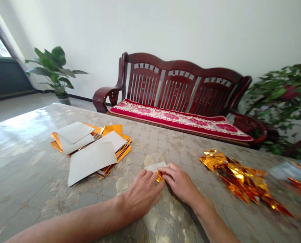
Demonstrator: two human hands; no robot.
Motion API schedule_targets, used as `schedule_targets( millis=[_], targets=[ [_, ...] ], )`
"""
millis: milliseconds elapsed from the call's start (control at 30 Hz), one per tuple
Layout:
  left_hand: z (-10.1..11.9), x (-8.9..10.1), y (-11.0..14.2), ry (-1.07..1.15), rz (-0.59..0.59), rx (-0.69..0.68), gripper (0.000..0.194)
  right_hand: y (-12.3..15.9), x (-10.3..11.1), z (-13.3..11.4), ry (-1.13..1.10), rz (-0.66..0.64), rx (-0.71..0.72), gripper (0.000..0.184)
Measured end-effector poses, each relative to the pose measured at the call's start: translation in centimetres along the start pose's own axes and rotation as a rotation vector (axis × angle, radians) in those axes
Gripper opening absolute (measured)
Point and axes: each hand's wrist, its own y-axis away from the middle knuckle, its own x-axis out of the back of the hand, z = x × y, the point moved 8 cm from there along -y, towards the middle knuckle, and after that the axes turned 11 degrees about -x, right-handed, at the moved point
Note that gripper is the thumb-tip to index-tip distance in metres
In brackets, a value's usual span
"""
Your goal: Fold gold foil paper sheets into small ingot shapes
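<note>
Both hands meet over one small sheet of gold foil paper [159,176] on the table, its pale back side showing beyond my fingers. My left hand [143,192] lies over the near left part of the sheet, fingers bent and pressed down on it. From the right, my right hand [178,181] pinches the sheet's edge between thumb and fingers. Part of the fold is hidden under the hands. Left of them is a loose stack of white-backed gold sheets [93,160]. To the right lies a pile of folded shiny gold foil pieces [237,175].
A patterned, glossy cover lies over the table [165,141]. At the right edge is a clear plastic bag [293,170] near another foil piece. Beyond the table stand a dark wooden bench [178,87] with a red cushion and potted plants [55,69] at both sides.
</note>
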Motion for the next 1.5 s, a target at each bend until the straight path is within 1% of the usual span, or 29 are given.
schedule_targets(
  millis=[200, 300, 367, 467, 533, 667, 733, 867, 1033, 1133, 1233, 1333, 1400, 1500],
  targets=[
    [-0.1, 0.0, 0.1, 0.01, 0.027, 0.02, 0.032, -0.1, -0.3, 0.2, -0.028, 0.003, 0.013, 0.031],
    [-0.1, -0.2, 0.1, 0.0, 0.034, 0.025, 0.03, -0.2, -0.1, 0.9, -0.067, 0.051, -0.038, 0.028],
    [-0.1, -0.3, 0.1, -0.014, 0.031, 0.02, 0.027, -0.2, 0.3, 1.3, -0.073, 0.09, -0.068, 0.022],
    [-0.4, -0.4, 0.1, -0.033, 0.037, -0.004, 0.024, 0.0, 0.8, 0.8, -0.02, 0.109, 0.004, 0.013],
    [-0.6, -0.3, 0.1, -0.039, 0.043, -0.036, 0.022, 0.3, 1.1, 0.2, 0.033, 0.126, 0.069, 0.014],
    [-1.0, -0.2, 0.2, -0.049, 0.038, -0.079, 0.018, 0.6, 1.3, -0.9, 0.123, 0.184, 0.139, 0.015],
    [-1.3, -0.2, 0.3, -0.058, 0.034, -0.055, 0.017, 0.7, 1.0, -1.4, 0.153, 0.195, 0.162, 0.014],
    [-1.6, -0.1, 0.3, -0.082, 0.042, 0.046, 0.014, 0.9, 0.7, -1.9, 0.187, 0.182, 0.186, 0.016],
    [-1.5, -0.1, 0.3, -0.083, 0.053, 0.081, 0.015, 1.1, 0.9, -2.0, 0.121, 0.166, 0.228, 0.032],
    [-1.4, -0.2, 0.2, -0.117, 0.043, 0.061, 0.016, 1.0, 0.8, -1.7, 0.089, 0.155, 0.24, 0.034],
    [-1.3, -0.4, 0.1, -0.144, 0.034, 0.037, 0.017, 0.8, 0.8, -0.9, 0.027, 0.138, 0.245, 0.036],
    [-1.3, -0.5, 0.0, -0.154, 0.023, 0.046, 0.021, 0.5, 1.4, 0.8, -0.063, 0.193, 0.175, 0.042],
    [-1.1, -0.4, 0.0, -0.176, 0.016, 0.038, 0.025, 0.3, 1.8, 1.7, -0.08, 0.221, 0.124, 0.043],
    [-0.8, -0.2, 0.1, -0.211, 0.012, 0.007, 0.03, 0.3, 1.9, 2.0, -0.055, 0.225, 0.11, 0.043]
  ],
)
